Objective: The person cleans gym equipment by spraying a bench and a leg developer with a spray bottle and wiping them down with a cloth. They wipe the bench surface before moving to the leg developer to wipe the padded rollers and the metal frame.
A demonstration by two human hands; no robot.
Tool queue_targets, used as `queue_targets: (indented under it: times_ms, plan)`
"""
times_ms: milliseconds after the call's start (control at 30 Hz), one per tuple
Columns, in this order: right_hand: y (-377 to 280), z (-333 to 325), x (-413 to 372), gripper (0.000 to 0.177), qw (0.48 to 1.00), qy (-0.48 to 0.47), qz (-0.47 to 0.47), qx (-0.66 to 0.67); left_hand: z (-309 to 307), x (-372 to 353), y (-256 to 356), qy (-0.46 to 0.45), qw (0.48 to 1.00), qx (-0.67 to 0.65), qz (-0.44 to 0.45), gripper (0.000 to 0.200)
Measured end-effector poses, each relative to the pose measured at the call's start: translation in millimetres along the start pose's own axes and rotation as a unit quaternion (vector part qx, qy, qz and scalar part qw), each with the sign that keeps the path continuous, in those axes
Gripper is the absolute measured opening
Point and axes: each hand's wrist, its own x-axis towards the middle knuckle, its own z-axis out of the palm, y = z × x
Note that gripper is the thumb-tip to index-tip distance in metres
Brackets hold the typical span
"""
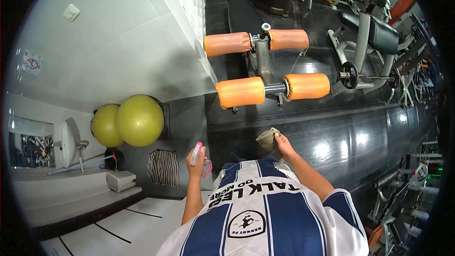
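Observation:
My left hand (197, 162) is closed around a small clear bottle (195, 155) with a pink top, held upright in front of me. Something pink and clear (207, 168) shows at the edge of the same hand. An olive-grey cloth (268, 141) hangs from my right hand (283, 146), pinched between thumb and fingers. Ahead of both hands is a leg bench with orange padded rollers (241, 92), its nearest pads a short way beyond the cloth.
Two yellow-green exercise balls (140, 121) rest by the wall at left, near a striped mat (164, 168) and a black bin (114, 159). A washbasin (69, 142) is at far left. Weight machines (367, 42) stand on the right over a shiny black floor (341, 132).

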Motion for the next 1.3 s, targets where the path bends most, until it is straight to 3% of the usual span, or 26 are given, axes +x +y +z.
queue_targets:
  times_ms: [167, 333, 433, 500, 567, 633, 667, 700, 767, 833, 900, 967, 1033, 1100, 1167, 1300]
  plan:
    - [-15.1, 38.5, -2.9, 0.038, 0.995, 0.045, 0.031, 0.084, -4.1, 46.9, 13.0, -0.099, 0.993, 0.062, 0.027, 0.033]
    - [-19.0, 44.3, -3.7, 0.034, 0.992, 0.081, 0.007, 0.092, 38.6, 97.6, 37.2, -0.223, 0.971, 0.090, 0.001, 0.039]
    - [-24.3, 33.6, -5.6, 0.035, 0.992, 0.110, 0.004, 0.064, 75.0, 128.9, 44.0, -0.269, 0.954, 0.128, 0.035, 0.045]
    - [-27.4, 22.1, -2.2, 0.037, 0.991, 0.127, -0.032, 0.029, 99.2, 143.6, 48.7, -0.284, 0.920, 0.193, 0.190, 0.051]
    - [-38.6, 14.0, 0.3, 0.039, 0.990, 0.131, -0.043, 0.017, 120.1, 149.3, 49.1, -0.276, 0.912, 0.240, 0.184, 0.056]
    - [-54.7, 13.4, 10.8, 0.038, 0.979, 0.167, -0.118, 0.004, 130.7, 159.4, 45.4, -0.267, 0.908, 0.256, 0.195, 0.057]
    - [-53.6, 6.8, 28.4, 0.036, 0.966, 0.177, -0.188, -0.016, 134.1, 167.3, 34.3, -0.262, 0.931, 0.217, 0.134, 0.057]
    - [-80.8, 16.2, 28.0, 0.036, 0.951, 0.200, -0.231, -0.051, 135.4, 168.7, 47.0, -0.262, 0.931, 0.220, 0.130, 0.057]
    - [-121.5, 25.0, 41.2, 0.037, 0.927, 0.227, -0.251, -0.161, 137.4, 173.6, 71.7, -0.286, 0.947, 0.145, -0.004, 0.057]
    - [-159.0, 39.7, 62.0, 0.038, 0.908, 0.201, -0.280, -0.236, 139.6, 189.8, 64.6, -0.282, 0.951, 0.128, -0.005, 0.055]
    - [-162.8, 51.9, 107.6, 0.042, 0.795, 0.196, -0.417, -0.394, 137.9, 205.0, 55.9, -0.302, 0.948, 0.077, -0.058, 0.064]
    - [-148.4, 76.4, 147.8, 0.047, 0.729, 0.153, -0.380, -0.548, 132.6, 208.4, 68.9, -0.307, 0.945, 0.056, -0.098, 0.067]
    - [-154.0, 106.7, 139.8, 0.051, 0.686, 0.112, -0.380, -0.611, 128.4, 212.0, 71.7, -0.310, 0.940, 0.030, -0.139, 0.071]
    - [-155.0, 123.6, 147.5, 0.053, 0.675, 0.064, -0.386, -0.626, 125.2, 212.5, 65.4, -0.278, 0.944, -0.064, -0.168, 0.078]
    - [-150.9, 144.9, 153.1, 0.055, 0.664, 0.016, -0.389, -0.638, 119.7, 207.0, 60.6, -0.260, 0.948, -0.060, -0.174, 0.073]
    - [-146.0, 179.2, 176.4, 0.047, 0.726, -0.074, -0.458, -0.508, 101.9, 195.5, 55.8, -0.176, 0.964, -0.075, -0.185, 0.067]
